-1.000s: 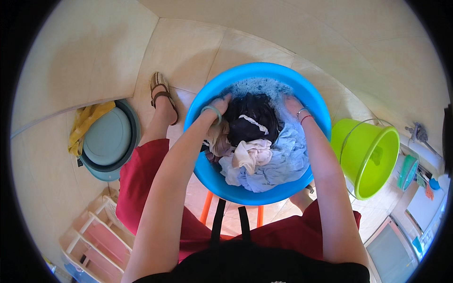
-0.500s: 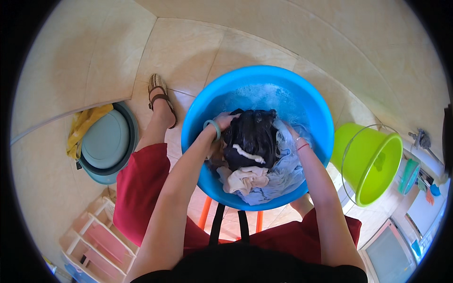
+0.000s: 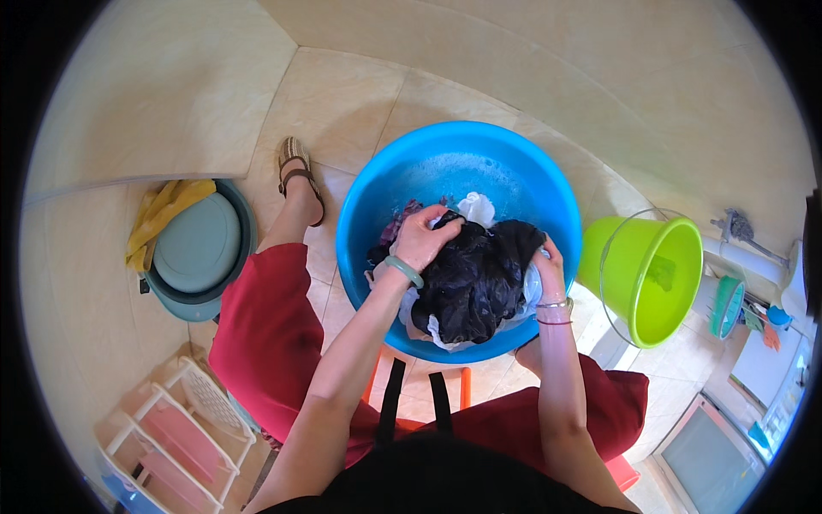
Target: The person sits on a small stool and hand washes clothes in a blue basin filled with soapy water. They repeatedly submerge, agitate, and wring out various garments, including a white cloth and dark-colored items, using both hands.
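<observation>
A large blue basin [image 3: 561,184] with sudsy water holds a pile of wet laundry in front of me. On top lies a bunched black garment [image 3: 479,287]. At its upper left edge my left hand [image 3: 424,240], with a jade-green bangle on the wrist, has its fingers closed on the fabric. My right hand [image 3: 550,272] grips the garment's right side, its fingers partly hidden by folds. Beyond the garment a white cloth [image 3: 477,208] sticks up, and a purple patterned cloth [image 3: 401,224] lies near the left hand. Pale cloth shows underneath.
A lime-green bucket [image 3: 616,270] with a wire handle stands right of the basin. Grey-green tubs [image 3: 195,248] lean at the left wall with a yellow cloth [image 3: 167,214]. A white rack [image 3: 193,454] is at lower left. Orange legs [image 3: 465,390] show below the basin.
The black garment has been spread and shifted over the pale cloths, covering most of them. My left hand has come up onto its top edge; my right hand has risen out of the pale blue cloth to the garment's side.
</observation>
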`<state>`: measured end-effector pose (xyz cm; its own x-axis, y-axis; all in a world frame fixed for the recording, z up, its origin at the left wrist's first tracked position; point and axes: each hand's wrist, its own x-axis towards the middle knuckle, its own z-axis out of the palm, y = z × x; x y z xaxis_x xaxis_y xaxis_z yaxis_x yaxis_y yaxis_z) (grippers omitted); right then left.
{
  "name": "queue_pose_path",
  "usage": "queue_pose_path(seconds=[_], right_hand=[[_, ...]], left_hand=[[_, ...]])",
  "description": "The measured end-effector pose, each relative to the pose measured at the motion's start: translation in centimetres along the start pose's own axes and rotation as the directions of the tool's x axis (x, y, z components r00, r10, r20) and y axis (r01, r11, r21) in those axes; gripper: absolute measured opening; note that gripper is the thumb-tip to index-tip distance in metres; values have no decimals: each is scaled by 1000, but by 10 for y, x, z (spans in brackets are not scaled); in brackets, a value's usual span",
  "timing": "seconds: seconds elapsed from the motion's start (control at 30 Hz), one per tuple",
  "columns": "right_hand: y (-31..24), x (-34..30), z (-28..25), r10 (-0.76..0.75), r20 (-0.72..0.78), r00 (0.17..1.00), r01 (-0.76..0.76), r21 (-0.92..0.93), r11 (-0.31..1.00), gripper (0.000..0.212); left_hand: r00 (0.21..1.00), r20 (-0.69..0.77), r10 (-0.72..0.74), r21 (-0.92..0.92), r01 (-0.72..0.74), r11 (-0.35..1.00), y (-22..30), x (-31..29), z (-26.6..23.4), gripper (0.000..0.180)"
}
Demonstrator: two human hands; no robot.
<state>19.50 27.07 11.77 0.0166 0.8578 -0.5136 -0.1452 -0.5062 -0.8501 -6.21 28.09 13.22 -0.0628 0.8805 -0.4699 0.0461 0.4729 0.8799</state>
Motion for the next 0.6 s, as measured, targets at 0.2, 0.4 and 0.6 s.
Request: queue_pose_path(seconds=[0.2, 0.4, 0.6], right_hand=[[-64, -77, 9, -108, -69, 992, 113, 74, 991, 31], [-119, -146, 24, -265, -155, 952, 252, -95, 963, 32], [-142, -174, 31, -473, -187, 861, 388, -361, 848, 33]], left_hand=[[970, -60, 236, -170, -243, 955, 33, -42, 20, 15], [896, -15, 443, -303, -426, 852, 66, -70, 21, 11], [845, -11, 535, -406, -493, 770, 90, -79, 22, 9]])
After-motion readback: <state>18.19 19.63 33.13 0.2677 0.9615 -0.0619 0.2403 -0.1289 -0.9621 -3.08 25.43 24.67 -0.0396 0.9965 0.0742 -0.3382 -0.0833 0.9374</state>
